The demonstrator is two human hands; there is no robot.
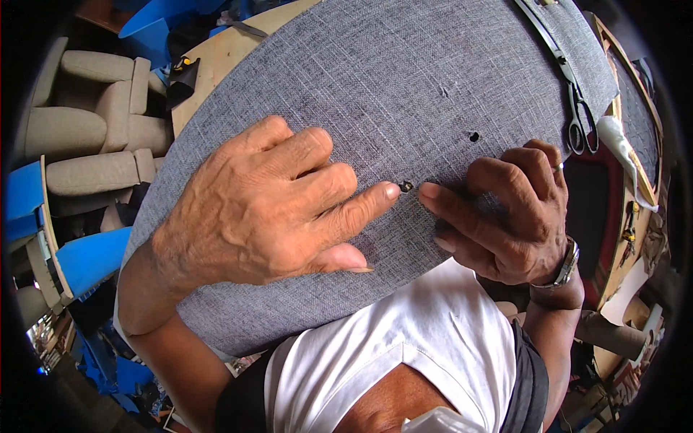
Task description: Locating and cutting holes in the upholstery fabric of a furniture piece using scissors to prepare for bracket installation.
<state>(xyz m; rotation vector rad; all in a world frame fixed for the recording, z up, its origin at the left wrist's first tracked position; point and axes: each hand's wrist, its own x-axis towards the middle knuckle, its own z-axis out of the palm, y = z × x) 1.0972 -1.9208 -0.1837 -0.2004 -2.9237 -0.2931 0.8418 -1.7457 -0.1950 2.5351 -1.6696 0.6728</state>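
A large panel covered in grey woven fabric (404,79) lies in front of me. My left hand (267,206) rests on it with the index finger stretched out, its tip beside a small dark hole (406,186) in the fabric. My right hand (505,216) lies curled on the fabric opposite, its index fingertip touching the cloth just right of the same hole. A second small hole (473,136) sits further up the panel. Neither hand holds anything.
Long scissors (574,101) lie on the fabric at the upper right. Beige seat cushions (86,130) are stacked at the left, with blue pieces (90,256) below them. Wooden frames and clutter stand at the right edge (635,166).
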